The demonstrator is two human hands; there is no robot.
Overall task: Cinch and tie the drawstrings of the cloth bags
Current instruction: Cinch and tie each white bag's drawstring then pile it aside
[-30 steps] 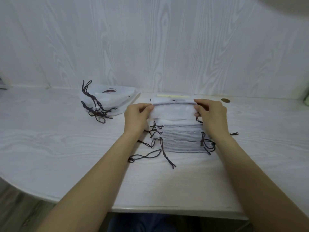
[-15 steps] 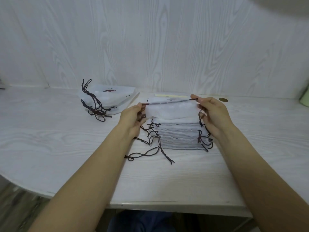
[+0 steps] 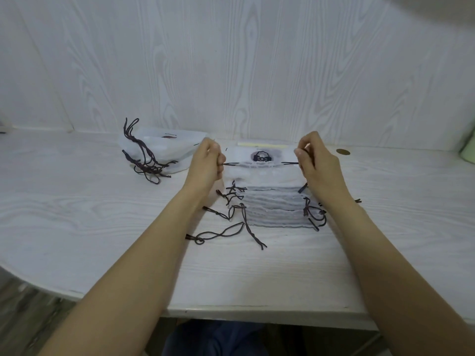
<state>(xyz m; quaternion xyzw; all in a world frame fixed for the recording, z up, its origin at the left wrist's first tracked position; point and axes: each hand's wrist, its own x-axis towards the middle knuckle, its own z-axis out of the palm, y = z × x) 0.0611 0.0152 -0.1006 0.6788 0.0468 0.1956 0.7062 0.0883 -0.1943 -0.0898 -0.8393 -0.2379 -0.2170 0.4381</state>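
A stack of flat white cloth bags lies at the table's middle, dark drawstrings trailing from both sides. The top bag is raised a little at its mouth and shows a dark printed emblem. My left hand pinches the dark drawstring coming out of the bag's left side. My right hand pinches the drawstring end on the bag's right side. Both cords are pulled outward, away from the bag.
A pile of cinched white bags with bunched dark cords lies at the back left. A brown coin and a pale green object sit at the back right. A pale strip lies behind the stack. The white table edge is near me.
Both hands have shifted from holding the top bag's upper hem to pinching its drawstrings, and have moved apart sideways. The emblem on the bag has come into view.
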